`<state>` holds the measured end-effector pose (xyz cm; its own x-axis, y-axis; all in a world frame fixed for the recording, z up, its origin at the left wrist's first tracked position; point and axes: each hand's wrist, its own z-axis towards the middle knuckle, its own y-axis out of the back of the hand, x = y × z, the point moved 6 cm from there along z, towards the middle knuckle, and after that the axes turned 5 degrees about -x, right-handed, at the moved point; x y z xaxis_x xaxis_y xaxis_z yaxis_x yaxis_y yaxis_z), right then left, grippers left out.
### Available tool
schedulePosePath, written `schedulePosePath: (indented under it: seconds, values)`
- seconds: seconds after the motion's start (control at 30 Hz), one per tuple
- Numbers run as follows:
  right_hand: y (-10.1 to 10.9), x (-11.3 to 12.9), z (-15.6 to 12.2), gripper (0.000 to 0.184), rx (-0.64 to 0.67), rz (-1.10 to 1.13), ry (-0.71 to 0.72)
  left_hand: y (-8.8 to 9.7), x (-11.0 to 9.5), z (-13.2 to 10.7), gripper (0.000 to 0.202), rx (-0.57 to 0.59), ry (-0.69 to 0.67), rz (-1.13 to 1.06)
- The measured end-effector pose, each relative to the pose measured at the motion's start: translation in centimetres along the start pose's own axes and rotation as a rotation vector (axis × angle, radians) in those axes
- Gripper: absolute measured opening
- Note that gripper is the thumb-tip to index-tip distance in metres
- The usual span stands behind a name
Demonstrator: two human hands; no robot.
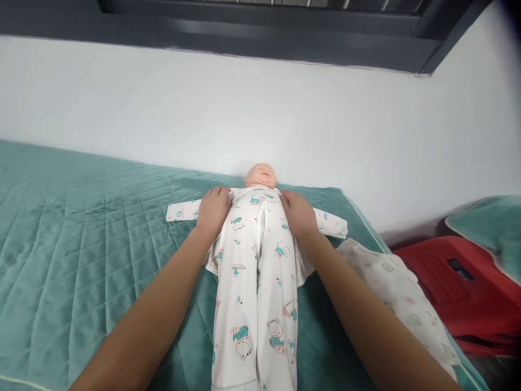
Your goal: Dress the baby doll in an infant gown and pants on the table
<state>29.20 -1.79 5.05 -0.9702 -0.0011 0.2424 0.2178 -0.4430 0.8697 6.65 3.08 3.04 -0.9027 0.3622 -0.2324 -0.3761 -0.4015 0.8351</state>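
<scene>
A baby doll (pixel 260 176) lies on its back on a teal quilted bed cover (pixel 81 244), head toward the wall. It wears a white romper (pixel 254 271) printed with teal bears, sleeves spread out to both sides. My left hand (pixel 213 209) lies flat on the doll's shoulder on the left of the picture, fingers together and stretched out. My right hand (pixel 298 213) rests the same way on the other shoulder. Neither hand holds anything.
A second white printed cloth (pixel 401 296) lies on the bed's right edge beside my right forearm. Beyond that edge are a red object (pixel 459 288) and a teal cushion (pixel 492 228). A white wall (pixel 260 114) runs behind the bed under a dark window frame (pixel 260 32).
</scene>
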Motion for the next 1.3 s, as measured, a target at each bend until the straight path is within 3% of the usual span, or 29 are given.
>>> schedulePosePath:
  seconds: [0.13,0.33,0.4,0.5,0.6,0.7,0.93,1.03,1.17,1.3]
  values:
    - [-0.2,-1.4,1.1,0.039,0.057,-0.135,-0.078,0.3,0.7,0.6,0.033,0.007,-0.028,0.04]
    - [0.0,-4.0,2.2,0.038,0.099,-0.208,-0.149,0.7,4.6,0.6,0.035,-0.027,0.093,-0.102]
    - [0.0,-3.8,1.3,0.04,0.052,-0.186,-0.13,0.7,5.1,0.0,0.033,-0.036,0.099,-0.13]
    - [0.4,-2.5,-1.9,0.045,-0.174,-0.031,-0.076,0.6,5.1,-1.0,0.033,-0.058,0.097,-0.145]
    - [0.1,-3.1,-6.0,0.05,-0.345,0.223,-0.273,0.7,4.7,-1.6,0.035,-0.056,0.088,-0.131]
    - [-0.4,-4.8,-8.6,0.058,-0.35,0.373,-0.456,0.8,4.6,-1.8,0.037,-0.028,0.094,-0.12]
    - [2.1,-10.4,-8.8,0.056,-0.273,0.329,-0.504,1.0,4.9,-2.6,0.04,0.013,0.09,-0.12]
    - [2.5,-11.6,-9.2,0.053,-0.258,0.32,-0.55,1.1,4.9,-2.7,0.04,0.015,0.093,-0.122]
    - [3.1,-9.2,-9.7,0.055,-0.305,0.354,-0.489,1.0,4.7,-2.6,0.042,0.022,0.116,-0.122]
    - [4.5,-2.8,-7.9,0.051,-0.308,0.413,-0.286,1.0,3.8,-2.8,0.052,0.028,0.005,-0.084]
